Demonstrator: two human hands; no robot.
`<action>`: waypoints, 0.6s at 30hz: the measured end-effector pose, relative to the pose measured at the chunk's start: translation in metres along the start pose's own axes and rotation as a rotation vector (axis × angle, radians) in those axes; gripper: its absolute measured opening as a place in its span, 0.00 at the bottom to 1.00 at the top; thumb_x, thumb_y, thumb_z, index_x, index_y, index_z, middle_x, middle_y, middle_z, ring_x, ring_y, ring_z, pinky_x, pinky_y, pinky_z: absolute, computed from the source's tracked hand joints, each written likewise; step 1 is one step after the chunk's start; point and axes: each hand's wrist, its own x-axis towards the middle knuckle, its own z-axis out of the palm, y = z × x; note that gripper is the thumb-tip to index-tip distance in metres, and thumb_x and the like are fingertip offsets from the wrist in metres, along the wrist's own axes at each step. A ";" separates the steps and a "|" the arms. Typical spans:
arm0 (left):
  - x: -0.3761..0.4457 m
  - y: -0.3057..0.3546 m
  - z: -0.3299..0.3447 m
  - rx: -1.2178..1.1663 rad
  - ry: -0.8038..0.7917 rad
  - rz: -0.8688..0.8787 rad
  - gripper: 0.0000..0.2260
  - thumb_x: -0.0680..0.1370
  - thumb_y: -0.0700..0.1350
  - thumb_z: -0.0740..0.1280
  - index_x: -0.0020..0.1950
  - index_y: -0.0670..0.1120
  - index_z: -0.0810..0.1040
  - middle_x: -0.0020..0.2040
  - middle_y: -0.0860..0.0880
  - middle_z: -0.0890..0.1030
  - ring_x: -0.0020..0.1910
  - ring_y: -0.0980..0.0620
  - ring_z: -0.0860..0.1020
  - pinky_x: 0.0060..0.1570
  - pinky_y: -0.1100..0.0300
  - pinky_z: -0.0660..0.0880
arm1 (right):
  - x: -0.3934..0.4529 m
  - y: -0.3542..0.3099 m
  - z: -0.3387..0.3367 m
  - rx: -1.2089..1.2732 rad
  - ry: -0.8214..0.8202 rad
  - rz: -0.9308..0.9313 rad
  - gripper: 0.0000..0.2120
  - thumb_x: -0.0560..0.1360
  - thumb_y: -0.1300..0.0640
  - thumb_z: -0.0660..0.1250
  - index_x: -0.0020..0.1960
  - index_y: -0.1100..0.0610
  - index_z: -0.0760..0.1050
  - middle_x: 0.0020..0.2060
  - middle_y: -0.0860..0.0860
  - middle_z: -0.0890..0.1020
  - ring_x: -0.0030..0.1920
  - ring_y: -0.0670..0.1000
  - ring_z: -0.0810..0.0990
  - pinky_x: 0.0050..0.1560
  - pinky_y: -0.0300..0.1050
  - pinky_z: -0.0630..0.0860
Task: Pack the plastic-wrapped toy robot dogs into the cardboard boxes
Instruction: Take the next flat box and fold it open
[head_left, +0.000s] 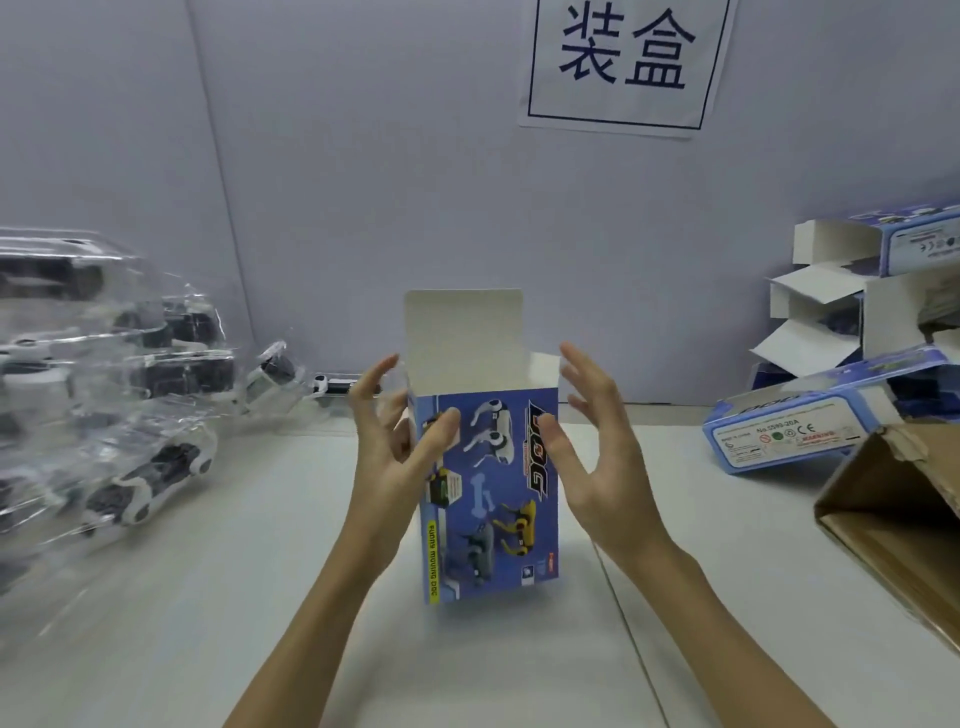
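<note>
spanning the lower frame, head view: white tabletop (208, 597), pale and matt, meeting a light grey wall (363, 182) at the back. paper sign (623, 62) on the wall, upper right, two dark printed characters inside a thin border. brown carton (893, 519) at the right edge, open, tilted, only partly in frame.

left hand (395, 447): forearm rising from the bottom edge, fingers loosely curved, thumb pressed on the box's front face near its upper left corner, other fingers behind the left side; it grasps the box lightly. right hand (597, 447): fingers spread and relaxed, thumb touching the box's right front edge, fingertips apart from the box near its open top; released, holding nothing.

blue cardboard box (488, 499): upright at table centre between the two hands, top flap raised and showing its white inside, front printed with toy dogs, a bone and "dog" lettering; contents cannot be told.

plastic-wrapped toy robot dogs (130, 415): heaped at the left on the table, black and white bodies in clear, glinting wrap, blurred toward the edge.

stack of blue boxes (831, 364): right rear, several lying on their sides with white flaps open.
</note>
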 end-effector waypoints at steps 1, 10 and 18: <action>-0.001 0.000 0.002 0.001 -0.027 -0.001 0.31 0.76 0.56 0.74 0.75 0.63 0.63 0.67 0.50 0.81 0.63 0.45 0.83 0.54 0.53 0.83 | -0.001 0.001 0.001 0.041 -0.049 0.050 0.30 0.82 0.47 0.64 0.81 0.47 0.60 0.79 0.38 0.66 0.79 0.46 0.65 0.74 0.47 0.71; -0.005 -0.007 0.003 -0.075 -0.091 -0.155 0.35 0.74 0.66 0.74 0.78 0.65 0.65 0.80 0.41 0.65 0.80 0.38 0.64 0.72 0.28 0.66 | -0.009 -0.002 0.019 0.192 -0.065 0.257 0.36 0.76 0.38 0.69 0.80 0.41 0.59 0.74 0.42 0.73 0.73 0.47 0.74 0.70 0.53 0.76; -0.011 -0.003 0.007 -0.009 -0.139 -0.131 0.14 0.77 0.59 0.69 0.56 0.54 0.73 0.45 0.44 0.80 0.45 0.41 0.83 0.38 0.53 0.83 | -0.014 -0.001 0.018 0.257 -0.089 0.172 0.17 0.75 0.41 0.71 0.59 0.45 0.72 0.69 0.41 0.71 0.66 0.54 0.80 0.43 0.46 0.86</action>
